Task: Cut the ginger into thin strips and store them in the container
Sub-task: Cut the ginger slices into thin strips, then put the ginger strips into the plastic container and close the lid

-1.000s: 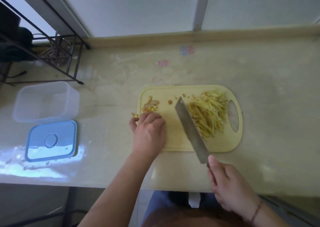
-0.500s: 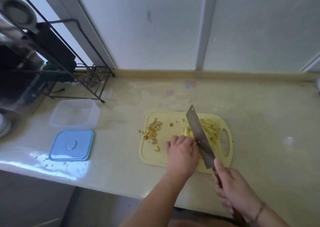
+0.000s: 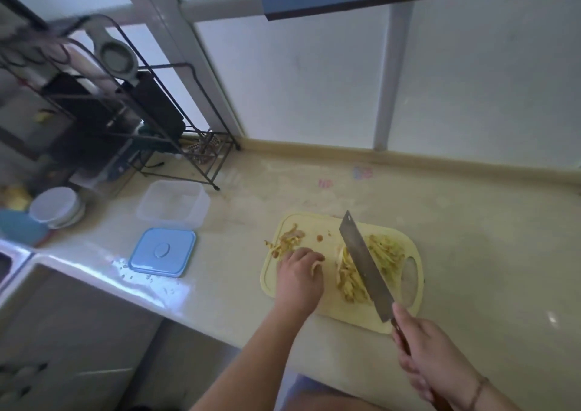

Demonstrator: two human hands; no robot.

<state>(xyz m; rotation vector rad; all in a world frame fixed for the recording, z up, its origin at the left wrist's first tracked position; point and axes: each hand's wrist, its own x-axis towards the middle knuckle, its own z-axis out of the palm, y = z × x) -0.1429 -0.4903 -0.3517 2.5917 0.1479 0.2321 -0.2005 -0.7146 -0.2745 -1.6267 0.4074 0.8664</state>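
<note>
I see a black wire rack [image 3: 103, 118] at the counter's [image 3: 471, 222] far left corner. Stacked bowls [image 3: 56, 206] sit beside a blue dish [image 3: 19, 226]. A frosted window [image 3: 314, 90] backs the counter.

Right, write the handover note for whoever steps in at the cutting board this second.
Right hand grips the cleaver by its handle, the blade lying along the cutting board between two heaps of ginger strips.
Left hand rests on the board with fingers curled, pinching a small ginger piece.
Peel scraps sit at the board's far left corner.
Container is open with no ginger in it, its blue lid beside it on the counter.
Done: most slicing. Left: finish the cutting, then move the strips into the container.
</note>
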